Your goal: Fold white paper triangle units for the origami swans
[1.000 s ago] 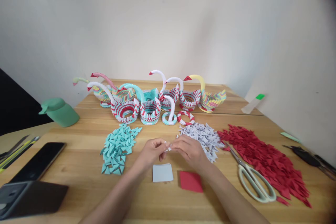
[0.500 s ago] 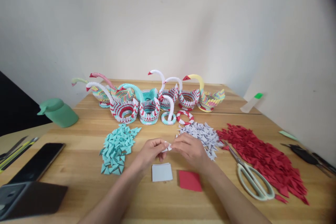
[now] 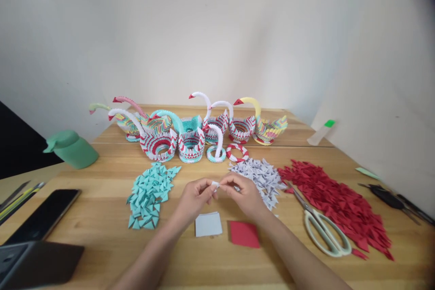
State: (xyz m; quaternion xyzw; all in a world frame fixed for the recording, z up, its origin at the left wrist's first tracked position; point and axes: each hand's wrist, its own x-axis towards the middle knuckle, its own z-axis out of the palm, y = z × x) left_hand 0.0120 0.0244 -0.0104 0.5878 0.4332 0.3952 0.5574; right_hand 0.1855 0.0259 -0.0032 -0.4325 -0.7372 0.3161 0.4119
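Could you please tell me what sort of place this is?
Probably a papercraft workspace, though whether home or studio I cannot tell: modular paper swans stand along the back of a wooden table, with a red heap of folded paper triangles and scissors nearer.

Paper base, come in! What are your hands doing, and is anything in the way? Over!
Left hand and right hand pinching one small white piece. Pale paper and red paper lying nearer the wearer. Scissors off right, out of the way.
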